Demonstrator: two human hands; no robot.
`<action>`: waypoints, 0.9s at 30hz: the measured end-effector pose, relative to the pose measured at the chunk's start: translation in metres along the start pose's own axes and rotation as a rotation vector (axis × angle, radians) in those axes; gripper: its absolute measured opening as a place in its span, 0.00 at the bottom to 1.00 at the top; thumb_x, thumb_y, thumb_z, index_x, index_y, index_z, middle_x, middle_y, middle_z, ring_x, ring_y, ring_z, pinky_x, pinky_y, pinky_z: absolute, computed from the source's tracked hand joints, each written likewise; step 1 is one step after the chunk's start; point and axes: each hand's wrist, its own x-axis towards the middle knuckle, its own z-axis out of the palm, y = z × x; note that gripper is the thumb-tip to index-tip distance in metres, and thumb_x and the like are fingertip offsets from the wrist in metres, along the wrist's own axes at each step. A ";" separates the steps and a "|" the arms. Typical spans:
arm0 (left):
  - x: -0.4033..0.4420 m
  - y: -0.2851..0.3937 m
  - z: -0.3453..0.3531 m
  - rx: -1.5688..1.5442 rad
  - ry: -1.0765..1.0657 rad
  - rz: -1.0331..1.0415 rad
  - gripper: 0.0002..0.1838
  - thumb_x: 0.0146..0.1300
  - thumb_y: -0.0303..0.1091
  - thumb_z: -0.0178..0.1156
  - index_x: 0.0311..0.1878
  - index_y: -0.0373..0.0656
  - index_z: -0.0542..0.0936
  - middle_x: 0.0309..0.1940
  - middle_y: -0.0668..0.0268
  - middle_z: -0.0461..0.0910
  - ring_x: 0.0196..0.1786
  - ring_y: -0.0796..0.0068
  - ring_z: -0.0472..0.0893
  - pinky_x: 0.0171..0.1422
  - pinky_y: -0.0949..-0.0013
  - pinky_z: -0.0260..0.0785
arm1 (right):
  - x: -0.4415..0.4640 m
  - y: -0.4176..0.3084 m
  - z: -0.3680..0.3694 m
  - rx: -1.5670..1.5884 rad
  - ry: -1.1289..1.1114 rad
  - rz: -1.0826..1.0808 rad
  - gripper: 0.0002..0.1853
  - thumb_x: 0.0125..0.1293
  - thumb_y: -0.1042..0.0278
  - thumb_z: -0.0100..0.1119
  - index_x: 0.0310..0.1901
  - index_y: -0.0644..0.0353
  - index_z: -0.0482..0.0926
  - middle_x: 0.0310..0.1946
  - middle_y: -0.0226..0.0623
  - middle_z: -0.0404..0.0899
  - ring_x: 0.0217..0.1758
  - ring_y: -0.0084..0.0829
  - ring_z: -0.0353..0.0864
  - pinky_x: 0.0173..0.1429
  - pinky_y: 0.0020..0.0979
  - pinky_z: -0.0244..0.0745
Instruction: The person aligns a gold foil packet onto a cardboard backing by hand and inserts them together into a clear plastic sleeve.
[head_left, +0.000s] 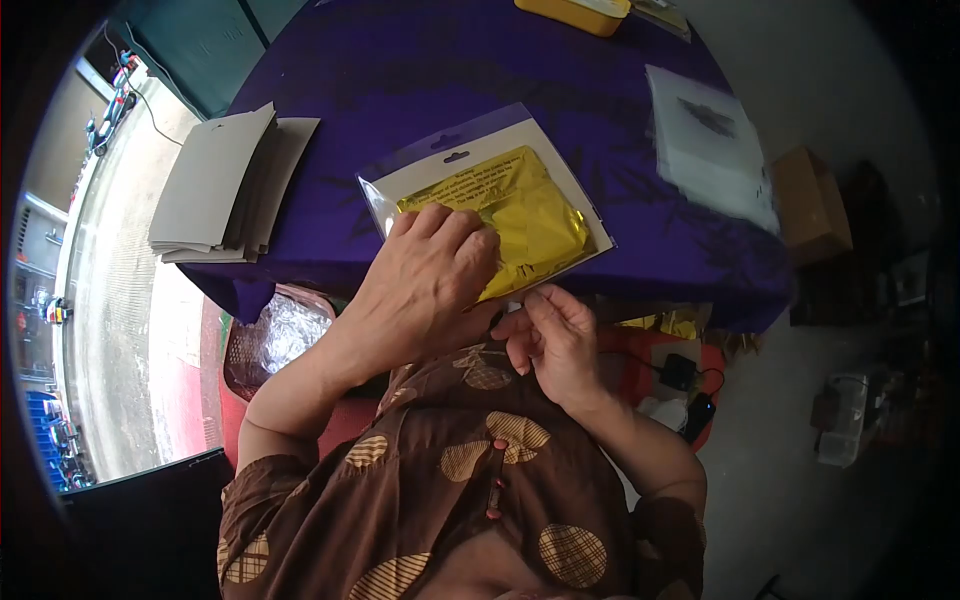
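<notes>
A clear plastic bag (527, 118) with a hang hole lies tilted at the near edge of the table. Inside it are a pale card (510, 141) and a shiny yellow foil packet (540, 222) with a printed warning. My left hand (437, 255) rests over the lower left of the packet, fingers curled in; its fingertips, and anything in them, are hidden. At the bag's bottom edge, the thumb and forefinger of my right hand (553, 338) pinch together on the plastic. Its other fingers are bent beneath.
A purple cloth covers the table (330, 60). Grey-white cards (215, 190) are stacked at left, clear plastic bags (710, 150) at right, and a yellow container (575, 14) at the back. Below stand a basket of clear plastic (292, 335) and a cardboard box (812, 205).
</notes>
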 end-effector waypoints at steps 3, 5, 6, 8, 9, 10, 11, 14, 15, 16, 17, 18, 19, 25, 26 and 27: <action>0.003 0.004 -0.003 0.024 -0.059 -0.038 0.27 0.47 0.39 0.73 0.49 0.40 0.76 0.49 0.58 0.75 0.52 0.57 0.73 0.59 0.55 0.64 | 0.002 -0.003 0.001 0.017 0.003 0.025 0.13 0.78 0.61 0.50 0.45 0.62 0.78 0.27 0.45 0.84 0.14 0.23 0.73 0.17 0.22 0.62; 0.006 0.008 -0.004 0.054 -0.079 -0.057 0.27 0.47 0.41 0.73 0.48 0.39 0.76 0.49 0.58 0.75 0.52 0.57 0.73 0.59 0.55 0.64 | 0.003 -0.007 0.003 0.000 0.013 0.033 0.12 0.77 0.63 0.50 0.43 0.62 0.78 0.27 0.44 0.84 0.14 0.22 0.72 0.17 0.22 0.62; 0.007 0.010 -0.004 0.076 -0.076 -0.059 0.27 0.46 0.42 0.73 0.48 0.39 0.76 0.48 0.58 0.75 0.52 0.56 0.73 0.59 0.55 0.64 | 0.003 -0.008 0.003 -0.009 0.019 0.036 0.12 0.77 0.63 0.50 0.42 0.62 0.79 0.27 0.43 0.84 0.14 0.22 0.72 0.17 0.22 0.62; 0.012 0.015 -0.002 0.091 -0.055 -0.058 0.28 0.45 0.43 0.74 0.47 0.40 0.76 0.48 0.57 0.74 0.52 0.55 0.73 0.59 0.55 0.64 | 0.004 -0.007 0.001 -0.017 0.026 0.030 0.13 0.77 0.65 0.50 0.39 0.63 0.80 0.25 0.40 0.83 0.15 0.21 0.72 0.18 0.23 0.63; 0.015 0.018 0.000 0.086 -0.033 -0.058 0.29 0.45 0.44 0.74 0.47 0.40 0.75 0.47 0.57 0.74 0.52 0.55 0.73 0.58 0.55 0.64 | 0.006 -0.008 0.001 -0.024 0.025 0.027 0.13 0.76 0.65 0.50 0.38 0.63 0.80 0.24 0.39 0.82 0.15 0.21 0.72 0.18 0.23 0.63; 0.017 0.019 0.001 0.083 -0.006 -0.060 0.29 0.44 0.44 0.74 0.47 0.40 0.75 0.47 0.56 0.74 0.52 0.54 0.73 0.58 0.55 0.64 | 0.006 -0.009 0.001 -0.068 0.034 0.018 0.13 0.76 0.65 0.50 0.37 0.64 0.80 0.23 0.38 0.81 0.16 0.21 0.72 0.19 0.23 0.63; 0.019 0.020 0.003 0.066 0.001 -0.044 0.30 0.44 0.44 0.74 0.47 0.40 0.75 0.46 0.56 0.73 0.51 0.54 0.73 0.58 0.55 0.64 | 0.005 -0.012 0.002 -0.116 0.037 0.008 0.14 0.76 0.66 0.50 0.35 0.64 0.80 0.22 0.36 0.80 0.16 0.21 0.72 0.19 0.23 0.63; 0.022 0.021 0.007 0.023 0.023 -0.023 0.32 0.42 0.42 0.74 0.50 0.39 0.73 0.46 0.55 0.73 0.51 0.54 0.73 0.57 0.54 0.64 | 0.007 -0.015 -0.001 -0.175 -0.009 -0.020 0.15 0.75 0.67 0.50 0.33 0.65 0.80 0.21 0.34 0.78 0.16 0.21 0.72 0.20 0.23 0.63; 0.021 0.021 0.009 0.048 0.031 -0.032 0.32 0.42 0.41 0.73 0.50 0.38 0.73 0.46 0.55 0.73 0.51 0.54 0.73 0.57 0.54 0.64 | 0.009 -0.014 -0.004 -0.183 -0.034 -0.027 0.15 0.75 0.67 0.50 0.32 0.66 0.80 0.20 0.33 0.77 0.17 0.21 0.71 0.21 0.23 0.63; 0.020 0.020 0.013 0.073 0.039 -0.044 0.33 0.41 0.40 0.73 0.50 0.38 0.73 0.45 0.55 0.73 0.50 0.54 0.73 0.56 0.54 0.64 | 0.011 -0.011 -0.006 -0.196 -0.041 -0.053 0.14 0.73 0.68 0.52 0.30 0.65 0.80 0.20 0.34 0.77 0.16 0.21 0.69 0.21 0.23 0.61; 0.019 0.020 0.017 0.098 0.049 -0.058 0.33 0.41 0.40 0.73 0.51 0.38 0.72 0.45 0.55 0.73 0.50 0.54 0.73 0.56 0.54 0.64 | 0.013 -0.009 -0.010 -0.191 -0.046 -0.044 0.14 0.73 0.68 0.52 0.30 0.65 0.80 0.20 0.34 0.77 0.16 0.21 0.69 0.21 0.23 0.60; 0.018 0.021 0.020 0.109 0.061 -0.073 0.36 0.39 0.39 0.73 0.53 0.37 0.72 0.46 0.54 0.72 0.50 0.54 0.73 0.54 0.54 0.64 | 0.014 -0.006 -0.014 -0.185 -0.051 -0.035 0.14 0.72 0.68 0.52 0.29 0.65 0.80 0.20 0.33 0.77 0.16 0.20 0.68 0.20 0.23 0.59; 0.017 0.022 0.022 0.105 0.073 -0.090 0.36 0.39 0.39 0.74 0.54 0.37 0.72 0.46 0.54 0.72 0.50 0.54 0.72 0.54 0.55 0.64 | 0.016 -0.003 -0.018 -0.180 -0.054 -0.026 0.14 0.72 0.68 0.52 0.29 0.64 0.80 0.19 0.33 0.77 0.16 0.20 0.67 0.20 0.23 0.58; 0.014 0.029 0.026 0.042 0.127 -0.169 0.38 0.40 0.39 0.73 0.56 0.36 0.71 0.49 0.53 0.71 0.52 0.54 0.71 0.56 0.54 0.62 | 0.020 -0.010 -0.015 -0.206 -0.120 -0.027 0.16 0.71 0.67 0.53 0.24 0.60 0.76 0.16 0.27 0.69 0.15 0.16 0.64 0.21 0.22 0.55; 0.014 0.029 0.026 0.043 0.118 -0.189 0.35 0.42 0.36 0.70 0.56 0.36 0.71 0.50 0.53 0.71 0.53 0.54 0.72 0.57 0.54 0.62 | 0.020 -0.010 -0.015 -0.211 -0.128 -0.024 0.16 0.71 0.67 0.53 0.24 0.61 0.76 0.16 0.26 0.70 0.16 0.16 0.64 0.21 0.23 0.55; 0.014 0.029 0.027 0.064 0.138 -0.186 0.34 0.42 0.37 0.70 0.55 0.35 0.72 0.48 0.53 0.72 0.53 0.54 0.72 0.57 0.55 0.62 | 0.021 -0.011 -0.015 -0.215 -0.136 -0.023 0.16 0.71 0.68 0.53 0.24 0.61 0.76 0.16 0.26 0.70 0.16 0.16 0.64 0.21 0.23 0.55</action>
